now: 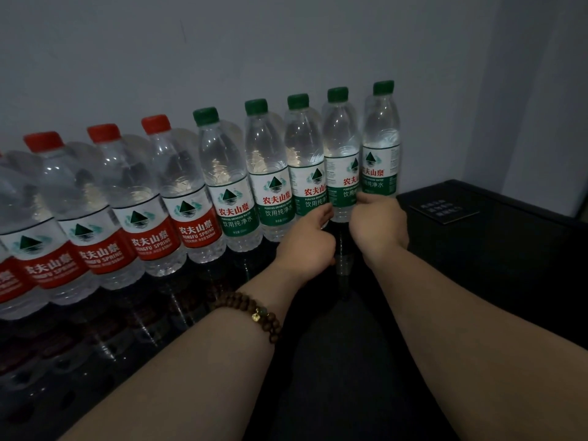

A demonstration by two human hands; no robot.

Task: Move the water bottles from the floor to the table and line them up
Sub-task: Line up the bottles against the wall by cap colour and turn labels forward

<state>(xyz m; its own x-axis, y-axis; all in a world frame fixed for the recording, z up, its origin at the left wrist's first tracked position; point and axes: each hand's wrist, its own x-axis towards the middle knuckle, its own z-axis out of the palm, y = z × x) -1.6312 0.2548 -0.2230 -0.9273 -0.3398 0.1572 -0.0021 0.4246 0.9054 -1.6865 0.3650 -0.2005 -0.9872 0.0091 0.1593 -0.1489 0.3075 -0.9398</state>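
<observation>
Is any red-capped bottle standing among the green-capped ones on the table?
No, the red-capped bottles all stand at the left, the five green-capped bottles together at the right.

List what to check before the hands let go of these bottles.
1. Left hand grips the middle green-capped bottle low down: ok.
2. Right hand grips the rightmost green-capped bottle low down: ok.
3. Every visible bottle upright on the table: ok.
4. Colours grouped, red-capped bottles left, green right: ok.
5. Row straight along the wall: cannot tell, wide-angle view bends it.
6. No bottles remaining on the floor: cannot tell, floor out of view.
</observation>
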